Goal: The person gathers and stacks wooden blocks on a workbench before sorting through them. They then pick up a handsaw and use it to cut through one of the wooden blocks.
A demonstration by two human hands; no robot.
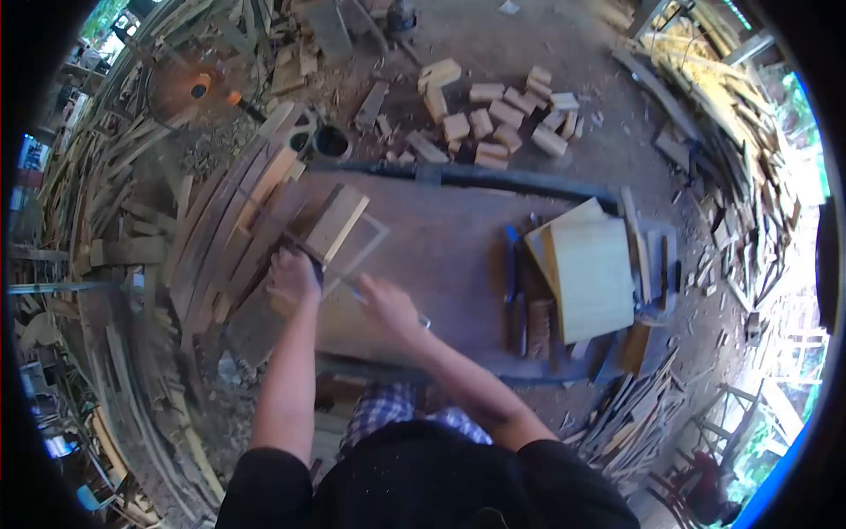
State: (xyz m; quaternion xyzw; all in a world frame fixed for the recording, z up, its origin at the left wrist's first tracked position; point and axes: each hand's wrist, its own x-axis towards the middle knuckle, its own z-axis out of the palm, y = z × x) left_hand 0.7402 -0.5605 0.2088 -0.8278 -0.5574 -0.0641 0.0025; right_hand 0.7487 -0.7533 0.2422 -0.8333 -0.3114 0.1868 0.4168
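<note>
A squared wooden block (338, 224) lies slantwise at the left part of the worktable (441, 256). My left hand (295, 275) is closed over its near end, the fingers partly hidden. A thin, pale L-shaped piece (374, 240), like a square, angles out beside the block on the right. My right hand (389, 306) is just right of the block, its fingers wrapped round a slim tool (426, 323) whose shiny end sticks out behind the hand. Blur hides the tool's kind and its front end.
Pale boards (592, 278) are stacked at the table's right, beside dark hand tools (516, 291). Long planks (251, 198) lean along the left side. Several cut blocks (507, 113) lie on the ground beyond, near a dark round container (331, 141). Scrap wood (749, 141) is heaped at the right.
</note>
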